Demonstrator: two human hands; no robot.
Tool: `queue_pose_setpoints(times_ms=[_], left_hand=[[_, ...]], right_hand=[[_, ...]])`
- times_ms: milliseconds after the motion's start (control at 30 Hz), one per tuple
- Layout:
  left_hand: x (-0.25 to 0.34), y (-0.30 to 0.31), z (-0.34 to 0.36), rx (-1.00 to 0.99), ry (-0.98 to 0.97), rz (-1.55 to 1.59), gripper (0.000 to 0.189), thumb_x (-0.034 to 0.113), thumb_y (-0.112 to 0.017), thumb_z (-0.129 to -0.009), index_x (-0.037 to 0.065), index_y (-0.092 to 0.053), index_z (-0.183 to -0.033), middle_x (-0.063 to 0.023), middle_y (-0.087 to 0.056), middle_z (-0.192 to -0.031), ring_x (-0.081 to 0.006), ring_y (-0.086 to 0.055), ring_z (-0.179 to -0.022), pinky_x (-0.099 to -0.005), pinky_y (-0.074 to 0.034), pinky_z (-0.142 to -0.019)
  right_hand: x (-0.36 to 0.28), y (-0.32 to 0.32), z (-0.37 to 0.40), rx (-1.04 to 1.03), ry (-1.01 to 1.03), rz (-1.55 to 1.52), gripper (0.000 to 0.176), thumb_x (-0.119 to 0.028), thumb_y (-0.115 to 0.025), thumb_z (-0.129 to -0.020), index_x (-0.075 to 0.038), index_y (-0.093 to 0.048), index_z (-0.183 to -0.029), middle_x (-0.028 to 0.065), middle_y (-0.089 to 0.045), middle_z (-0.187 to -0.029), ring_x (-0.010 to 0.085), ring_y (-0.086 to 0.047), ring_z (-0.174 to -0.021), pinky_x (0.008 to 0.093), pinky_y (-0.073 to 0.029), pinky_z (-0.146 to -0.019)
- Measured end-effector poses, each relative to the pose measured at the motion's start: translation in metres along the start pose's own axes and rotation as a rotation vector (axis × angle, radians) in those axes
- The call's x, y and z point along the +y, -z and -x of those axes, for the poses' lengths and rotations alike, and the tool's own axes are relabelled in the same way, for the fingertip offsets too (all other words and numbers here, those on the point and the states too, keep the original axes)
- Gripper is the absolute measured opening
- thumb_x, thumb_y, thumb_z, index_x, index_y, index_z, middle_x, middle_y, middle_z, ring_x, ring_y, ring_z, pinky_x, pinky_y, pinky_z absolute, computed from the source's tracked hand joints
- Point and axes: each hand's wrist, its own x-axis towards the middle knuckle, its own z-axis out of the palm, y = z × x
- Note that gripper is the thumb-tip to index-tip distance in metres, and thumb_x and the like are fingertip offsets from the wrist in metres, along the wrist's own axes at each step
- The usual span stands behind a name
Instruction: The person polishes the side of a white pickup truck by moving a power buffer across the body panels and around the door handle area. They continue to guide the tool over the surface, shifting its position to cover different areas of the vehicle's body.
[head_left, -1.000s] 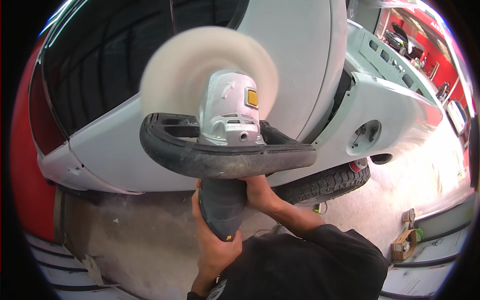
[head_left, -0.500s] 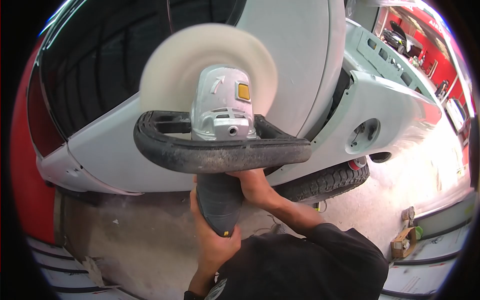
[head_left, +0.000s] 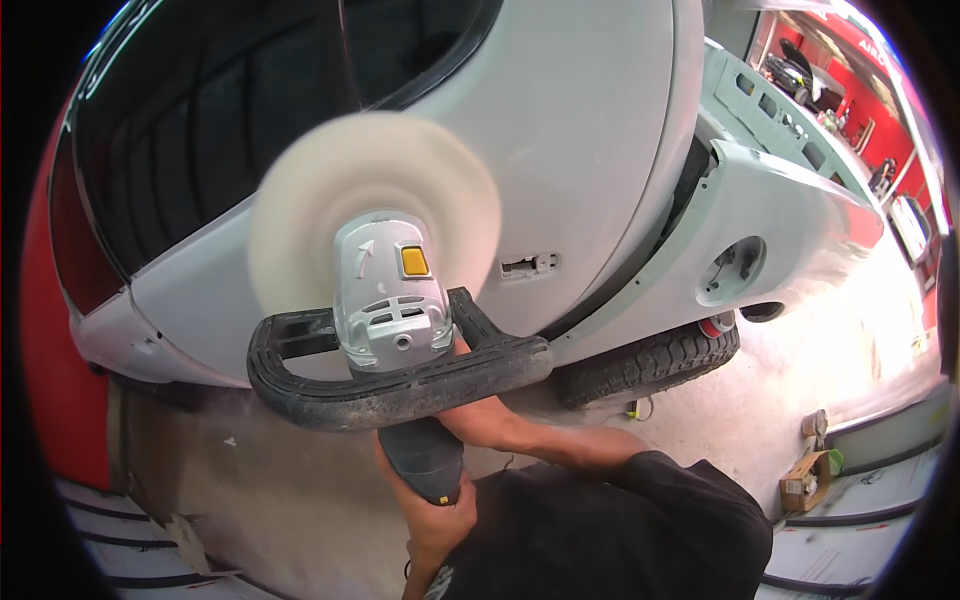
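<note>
A car polisher with a silver head, black loop handle and black body is between both my hands. Its round cream pad is smeared by spinning and lies over the white car door, below the dark window. My left hand is wrapped round the rear end of the body. My right hand grips the polisher from the right, beneath the loop handle, which hides most of its fingers. To the right of the pad, a door handle recess shows without a handle.
A white fender with a round opening stands at the right, above a black tyre. A cardboard box sits on the concrete floor at lower right. Red walls appear at the left and far right.
Both hands have brought the polisher down and to the left across the door. The door handle recess, hidden before, now shows. The pad stays blurred.
</note>
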Motion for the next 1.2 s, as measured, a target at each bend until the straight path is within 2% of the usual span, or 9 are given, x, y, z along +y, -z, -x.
queue_pose_setpoints(times_ms=[233, 333, 433, 533, 667, 767, 1067, 1133, 1200], left_hand=[[0.032, -0.01, -0.023, -0.07, -0.129, -0.063, 0.109, -0.004, -0.069, -0.075, -0.006, -0.003, -0.161, -0.0242, -0.034, -0.151, -0.0309, -0.044, -0.137, -0.0397, -0.04, -0.111], [0.053, -0.019, -0.031, -0.099, 0.013, 0.214, 0.103, -0.005, -0.069, -0.075, -0.003, -0.011, -0.161, -0.0211, -0.035, -0.149, -0.029, -0.04, -0.14, -0.0397, -0.034, -0.114], [0.06, -0.023, -0.033, -0.133, 0.099, 0.346, 0.103, -0.005, -0.069, -0.075, 0.0, -0.012, -0.161, -0.0194, -0.035, -0.149, -0.0265, -0.039, -0.14, -0.0377, -0.037, -0.111], [0.048, -0.021, -0.03, -0.074, -0.088, 0.167, 0.105, -0.006, -0.07, -0.077, 0.0, -0.008, -0.162, -0.0178, -0.044, -0.138, -0.0227, -0.052, -0.125, -0.0337, -0.049, -0.098], [-0.005, -0.003, 0.02, -0.028, 0.22, 0.11, 0.105, -0.008, -0.071, -0.08, 0.001, -0.007, -0.163, -0.0139, -0.054, -0.119, -0.0158, -0.062, -0.096, -0.027, -0.054, -0.077], [-0.012, 0.006, 0.03, -0.003, 0.298, 0.145, 0.104, -0.008, -0.072, -0.08, 0.001, -0.008, -0.163, -0.0128, -0.056, -0.114, -0.0141, -0.063, -0.087, -0.0255, -0.054, -0.071], [0.052, -0.012, -0.038, -0.161, -0.17, 0.089, 0.099, -0.007, -0.067, -0.077, 0.001, -0.013, -0.16, -0.0159, -0.047, -0.132, -0.016, -0.063, -0.094, -0.0291, -0.055, -0.073], [0.059, -0.017, -0.046, -0.186, -0.177, 0.122, 0.098, -0.008, -0.065, -0.078, 0.002, -0.013, -0.16, -0.0158, -0.047, -0.133, -0.0159, -0.063, -0.095, -0.0289, -0.055, -0.072], [0.057, -0.021, -0.046, -0.209, -0.094, 0.213, 0.097, -0.009, -0.065, -0.079, 0.002, -0.013, -0.16, -0.0157, -0.046, -0.133, -0.0155, -0.063, -0.094, -0.0284, -0.054, -0.07]], right_hand=[[-0.007, 0.032, -0.003, -0.022, 0.04, -0.181, 0.035, -0.022, -0.079, -0.091, -0.001, -0.069, -0.116, 0.0081, -0.071, -0.109, 0.0158, -0.064, -0.102, 0.0332, -0.051, -0.093], [-0.007, 0.047, -0.015, -0.252, 0.066, -0.493, 0.051, -0.03, -0.078, -0.091, 0.001, -0.063, -0.129, 0.0121, -0.071, -0.113, 0.0182, -0.068, -0.099, 0.0344, -0.055, -0.088], [-0.018, 0.044, -0.024, -0.49, 0.109, -0.739, 0.056, -0.04, -0.077, -0.089, 0.002, -0.065, -0.124, 0.0147, -0.071, -0.114, 0.0217, -0.071, -0.097, 0.0369, -0.059, -0.086], [-0.006, 0.039, -0.021, -0.473, 0.009, -0.675, 0.05, -0.037, -0.076, -0.09, 0.002, -0.067, -0.12, 0.0134, -0.072, -0.111, 0.0212, -0.071, -0.097, 0.0359, -0.058, -0.086], [0.018, 0.012, -0.016, -0.364, -0.177, -0.519, 0.045, -0.031, -0.083, -0.087, 0.0, -0.068, -0.116, 0.0098, -0.072, -0.105, 0.0166, -0.068, -0.094, 0.0329, -0.056, -0.084], [0.02, -0.001, -0.014, -0.372, -0.246, -0.544, 0.041, -0.026, -0.084, -0.086, 0.0, -0.069, -0.115, 0.0071, -0.072, -0.105, 0.0148, -0.067, -0.094, 0.0317, -0.055, -0.084], [-0.022, 0.042, -0.011, -0.333, 0.028, -0.665, 0.043, -0.028, -0.074, -0.09, 0.003, -0.065, -0.118, 0.0128, -0.071, -0.104, 0.0209, -0.07, -0.095, 0.0358, -0.058, -0.084], [-0.037, 0.048, -0.012, -0.262, 0.035, -0.576, 0.064, -0.042, -0.073, -0.081, 0.006, -0.061, -0.121, 0.0175, -0.068, -0.102, 0.0241, -0.069, -0.094, 0.0364, -0.059, -0.083], [-0.04, 0.05, -0.013, -0.246, 0.034, -0.547, 0.062, -0.042, -0.073, -0.082, 0.006, -0.061, -0.121, 0.0171, -0.068, -0.103, 0.0238, -0.07, -0.094, 0.0366, -0.059, -0.083]])
